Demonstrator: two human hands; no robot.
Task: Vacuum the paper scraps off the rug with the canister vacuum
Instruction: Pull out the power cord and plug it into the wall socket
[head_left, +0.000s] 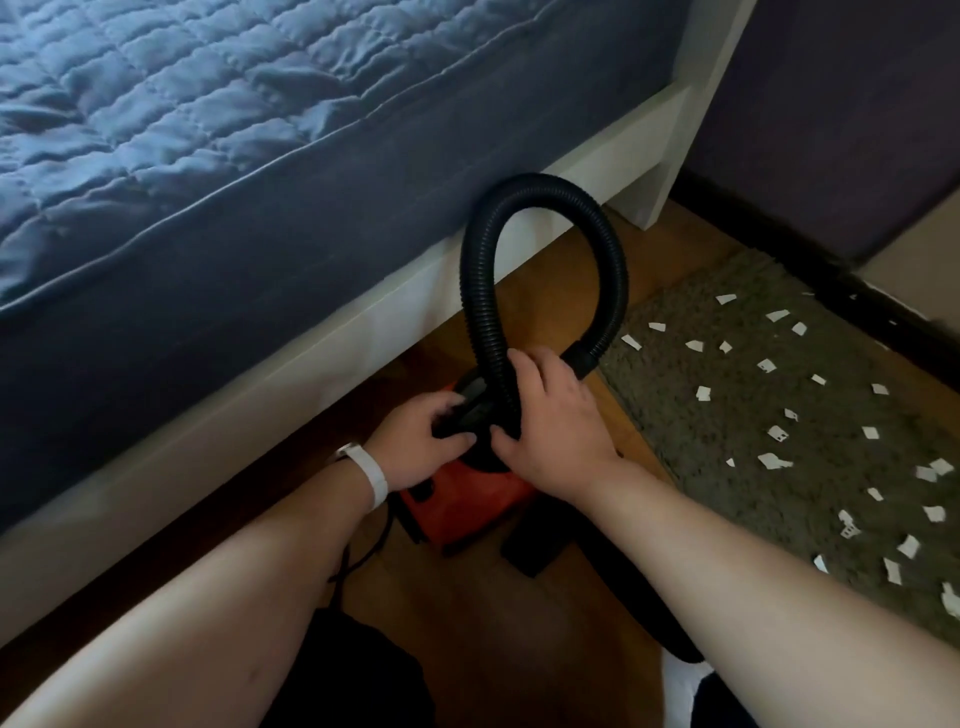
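Observation:
A small red canister vacuum (462, 506) with a black top sits on the wooden floor beside the bed. Its black ribbed hose (540, 187) loops up against the bed frame and comes back down toward the rug. My left hand (415, 441), with a white wristband, grips the black top of the canister. My right hand (550, 421) wraps the hose where it enters the canister top. A grey-green shaggy rug (691, 467) lies to the right, strewn with several white paper scraps (774, 460).
A bed with a blue quilted cover (208, 156) and white frame (405, 291) fills the left. A black power cord (358, 561) trails under my left forearm. A dark skirting and wall (857, 130) border the rug on the far right.

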